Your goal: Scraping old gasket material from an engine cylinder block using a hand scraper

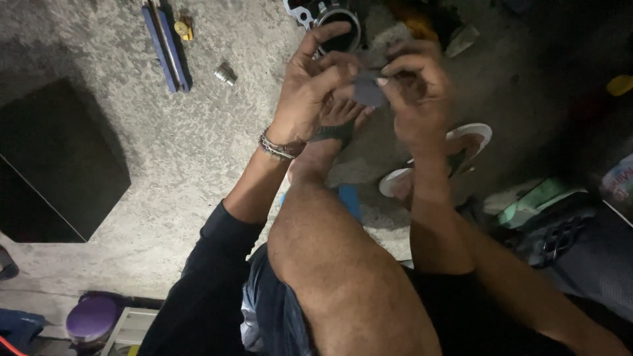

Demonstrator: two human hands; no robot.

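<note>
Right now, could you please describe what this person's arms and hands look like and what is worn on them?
The left hand has a stack of beaded and metal bracelets at the wrist, and a dark sleeve is pushed up to about the elbow. The right hand and forearm are bare, with no rings or watch visible.

Surface: rough grey concrete floor (198, 132).
Top left: blue-handled long tool (166, 46), small brass fitting (183, 28) just beside it.
Nearby: short silver metal socket (225, 73).
Top centre: round dark metal cylinder part (339, 29).
Lower left: purple round lid (92, 318).
</note>
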